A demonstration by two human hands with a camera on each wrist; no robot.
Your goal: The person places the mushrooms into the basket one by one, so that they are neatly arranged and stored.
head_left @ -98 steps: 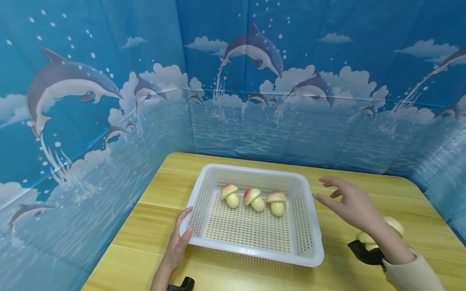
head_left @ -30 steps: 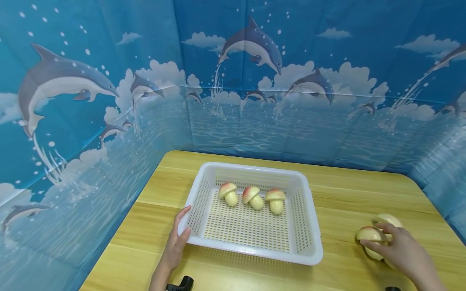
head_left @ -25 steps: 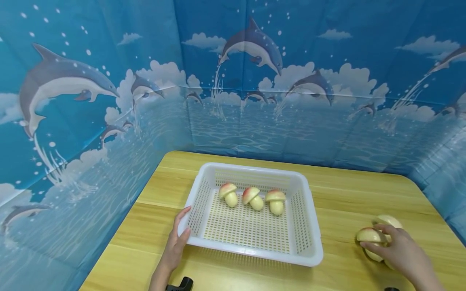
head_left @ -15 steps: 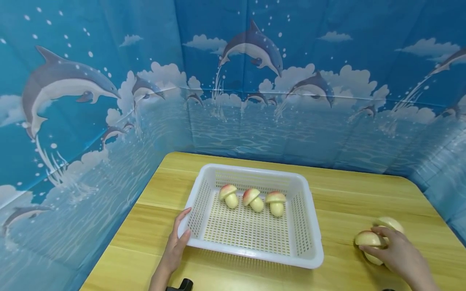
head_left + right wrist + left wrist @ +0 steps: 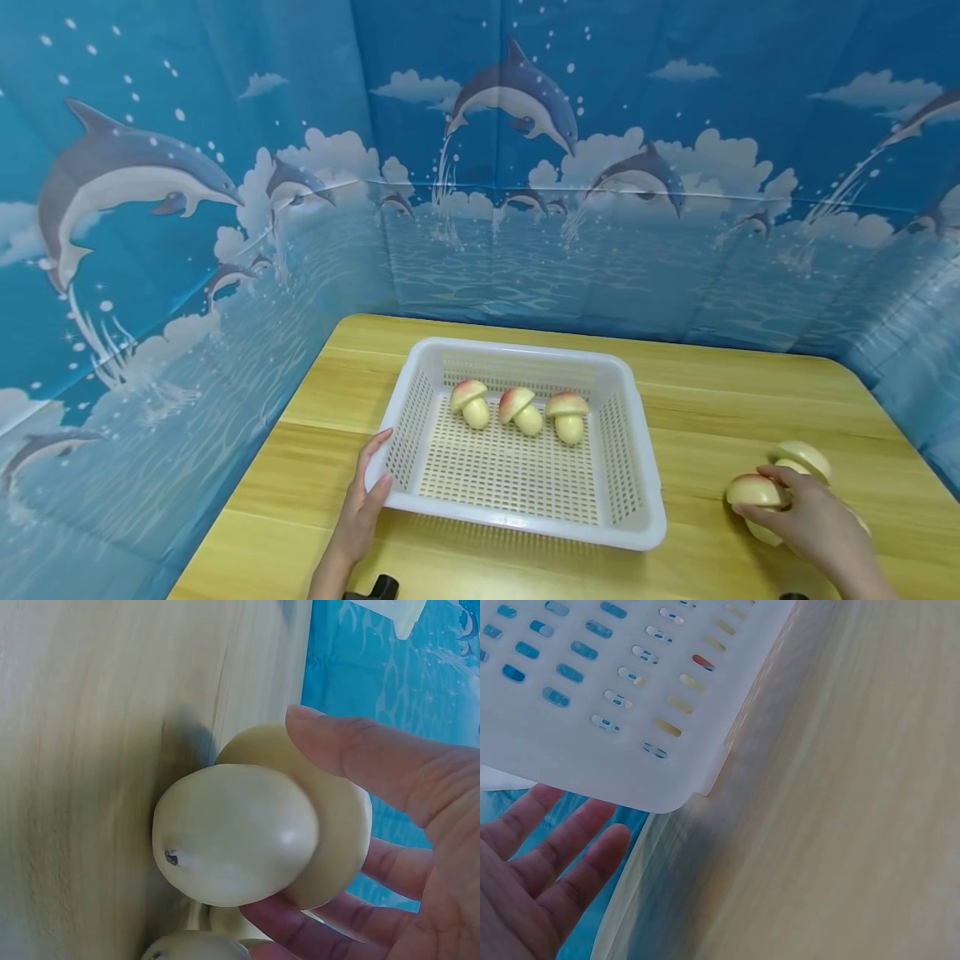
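Note:
A white plastic basket stands on the table, and my left hand holds its rim at the near left side, thumb on the rim. The left wrist view shows fingers of that hand against the underside of the rim, beside the perforated wall. Three toy mushrooms with red-tinged caps lie in a row inside, the middle one leaning. Right of the basket, my right hand pinches another toy mushroom by its cap between thumb and fingers, its rounded stem facing the wrist camera, close over the table.
More pale toy mushrooms lie in a cluster behind and under the right hand, partly hidden by it. The wooden table ends at a blue dolphin-print curtain at the back and left.
My right hand has come down from beside the basket's right rim to the mushroom cluster and taken hold of one, shifting it slightly left. My left hand keeps its grip on the basket.

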